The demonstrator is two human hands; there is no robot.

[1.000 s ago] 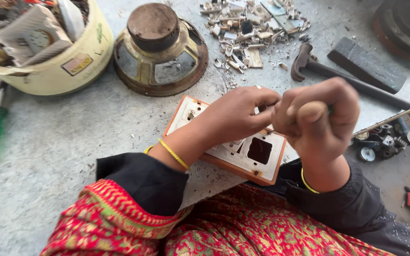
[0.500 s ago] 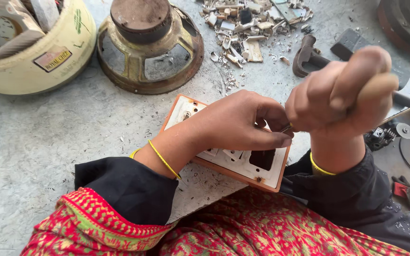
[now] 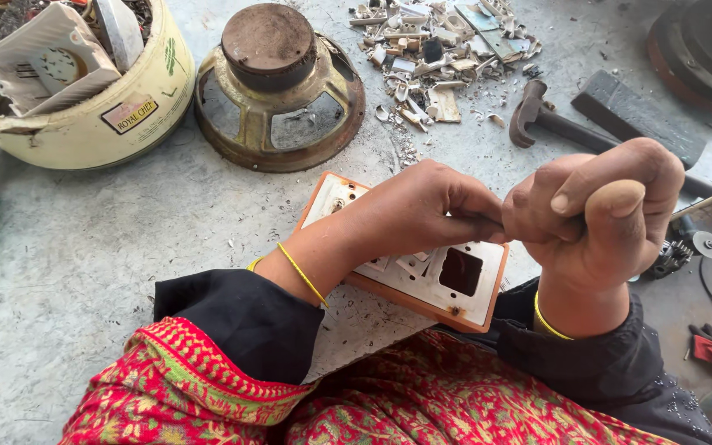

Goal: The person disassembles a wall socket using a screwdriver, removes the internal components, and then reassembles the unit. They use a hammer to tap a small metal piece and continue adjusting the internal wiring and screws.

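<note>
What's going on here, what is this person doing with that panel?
A seated person works on an orange-backed switch plate resting on their lap. The left hand presses down on it, while the right hand is closed in a fist around a tool whose tip is hidden. A hammer, a speaker frame and broken plastic pieces lie on the concrete floor.

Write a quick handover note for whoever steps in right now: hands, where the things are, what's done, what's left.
Left hand: resting on the switch plate, fingers curled at its top edge.
Right hand: closed in a fist beside it; what it grips is hidden.
Switch plate: white with orange rim, lying across the lap and the floor edge.
Done: one square opening is empty.
Left: other switches remain in the plate.
Nearby: hammer, heap of broken plastic bits.
</note>
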